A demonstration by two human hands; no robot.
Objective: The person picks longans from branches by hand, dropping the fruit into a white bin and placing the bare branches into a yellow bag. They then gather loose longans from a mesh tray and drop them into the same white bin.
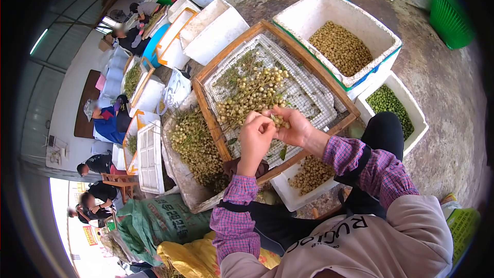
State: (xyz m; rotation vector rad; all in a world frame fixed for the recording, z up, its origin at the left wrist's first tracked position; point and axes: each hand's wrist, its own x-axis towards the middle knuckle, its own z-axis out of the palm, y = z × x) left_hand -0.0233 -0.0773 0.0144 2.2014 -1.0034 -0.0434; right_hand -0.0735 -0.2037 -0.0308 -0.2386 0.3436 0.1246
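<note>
My left hand is closed in a pinch, its fingertips against my right hand; what it pinches is hidden. My right hand curls around a few small round yellow-green fruits. Both hands are over a wooden-framed wire mesh screen. On its mesh, just beyond my hands, lies a heap of stemmed yellowish fruits with thin twigs. A green leaf hangs below my right hand.
A foam box of loose tan fruits stands beyond the screen, beside a box of green fruits. Another white box of tan fruits sits below. Stemmed fruits fill a container at left. Sacks and several people are farther left.
</note>
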